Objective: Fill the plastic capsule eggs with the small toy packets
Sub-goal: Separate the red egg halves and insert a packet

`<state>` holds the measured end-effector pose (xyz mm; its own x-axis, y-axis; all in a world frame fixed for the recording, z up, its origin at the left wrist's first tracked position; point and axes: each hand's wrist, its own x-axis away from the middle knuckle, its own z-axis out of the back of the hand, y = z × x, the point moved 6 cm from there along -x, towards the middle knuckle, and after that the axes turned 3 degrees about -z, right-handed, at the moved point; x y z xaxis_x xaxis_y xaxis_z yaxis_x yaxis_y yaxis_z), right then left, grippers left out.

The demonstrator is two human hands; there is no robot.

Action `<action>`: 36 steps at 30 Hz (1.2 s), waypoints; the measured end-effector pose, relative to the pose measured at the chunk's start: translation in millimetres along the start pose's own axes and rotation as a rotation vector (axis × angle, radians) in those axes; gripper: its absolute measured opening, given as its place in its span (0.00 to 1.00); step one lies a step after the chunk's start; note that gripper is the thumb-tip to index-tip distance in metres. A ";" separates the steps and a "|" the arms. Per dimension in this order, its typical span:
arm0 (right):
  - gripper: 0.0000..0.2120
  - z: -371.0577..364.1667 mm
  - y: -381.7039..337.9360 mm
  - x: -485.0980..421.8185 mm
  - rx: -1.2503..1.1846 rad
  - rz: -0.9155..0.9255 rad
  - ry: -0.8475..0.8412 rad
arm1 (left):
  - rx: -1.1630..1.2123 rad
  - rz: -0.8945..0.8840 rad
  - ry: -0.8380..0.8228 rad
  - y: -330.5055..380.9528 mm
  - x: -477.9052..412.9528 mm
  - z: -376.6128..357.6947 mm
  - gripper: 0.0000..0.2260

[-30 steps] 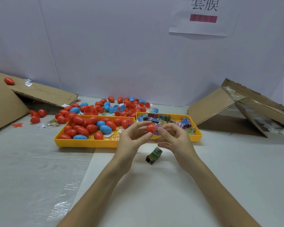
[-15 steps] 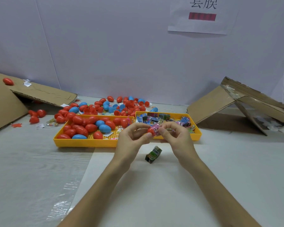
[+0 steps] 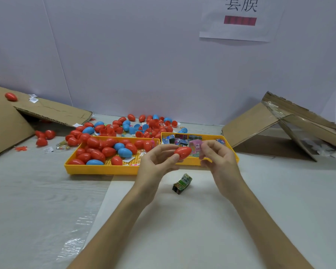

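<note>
My left hand pinches a red capsule egg between thumb and fingers, held above the table's middle. Just right of it, my right hand pinches a small pink toy packet that touches the egg's right end. A green toy packet lies on the table below both hands. Behind them, a yellow tray holds several red and blue eggs, and a second yellow tray holds several toy packets.
Loose red and blue eggs are heaped behind the trays against the white wall. Flattened cardboard leans at the far left, and a folded cardboard box stands at the right. Clear plastic film lies at the lower left.
The egg has turned from end-on to sideways in my left hand. My right hand has drawn slightly right, and the pink packet now shows at the egg's right end.
</note>
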<state>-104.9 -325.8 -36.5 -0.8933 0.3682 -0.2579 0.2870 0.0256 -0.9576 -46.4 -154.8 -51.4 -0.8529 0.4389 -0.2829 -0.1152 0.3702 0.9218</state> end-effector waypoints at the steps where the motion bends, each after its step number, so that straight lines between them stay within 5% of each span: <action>1: 0.08 -4.1 1.6 0.6 0.050 0.003 -0.026 | 0.001 -0.001 -0.004 0.8 -0.1 0.0 0.14; 10: 0.15 -8.5 3.5 3.0 0.149 0.004 -0.067 | -0.004 0.017 -0.018 1.8 1.4 -0.8 0.15; 21: 0.03 -12.4 -2.0 6.5 0.198 0.044 -0.070 | -0.166 -0.041 0.066 2.8 0.0 4.5 0.09; 27: 0.08 -13.5 -5.6 8.1 0.188 0.061 -0.063 | -0.219 -0.079 0.089 4.8 0.2 4.5 0.09; 36: 0.03 -13.5 -4.9 7.3 0.220 0.080 -0.077 | -0.275 -0.115 0.100 4.3 -0.6 5.4 0.09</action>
<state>-108.1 -310.7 -31.9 -0.8970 0.2883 -0.3350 0.2833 -0.2067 -0.9365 -43.7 -149.0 -48.6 -0.8704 0.3193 -0.3747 -0.3359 0.1711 0.9262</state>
